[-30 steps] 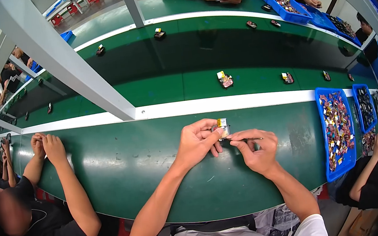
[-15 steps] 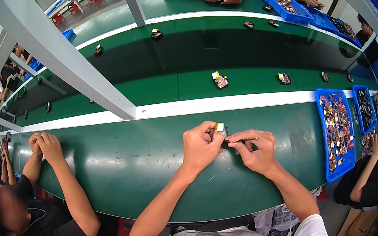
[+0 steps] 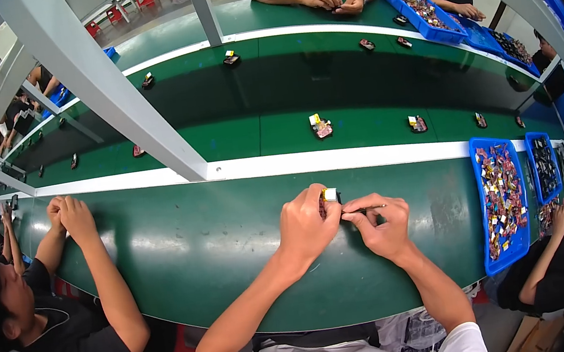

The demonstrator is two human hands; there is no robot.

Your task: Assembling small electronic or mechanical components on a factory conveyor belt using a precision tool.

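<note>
My left hand [image 3: 308, 226] is closed around a small electronic unit [image 3: 331, 196] with a black casing and a white-and-yellow piece on top. Its fingers cover most of the unit. Just to the right, my right hand [image 3: 385, 225] pinches a thin dark stick-like tool [image 3: 370, 208], whose exact kind is too small to make out. The tool's left end is beside the unit, close to my left fingertips; whether they touch is hidden. Both hands are held above the green worktable [image 3: 221, 255].
Beyond a white rail [image 3: 337, 159], a green conveyor [image 3: 213, 139] carries similar units [image 3: 320, 126]. At right stand a blue tray [image 3: 484, 220] of small reddish parts and a smaller blue tray [image 3: 543, 166] of black parts. A grey post [image 3: 107, 92] slants at left. Co-workers sit on both sides and opposite.
The units on the near conveyor have shifted slightly left. My left hand has turned a little around its unit; my right hand keeps its pinch on the tool. The view has shifted slightly.
</note>
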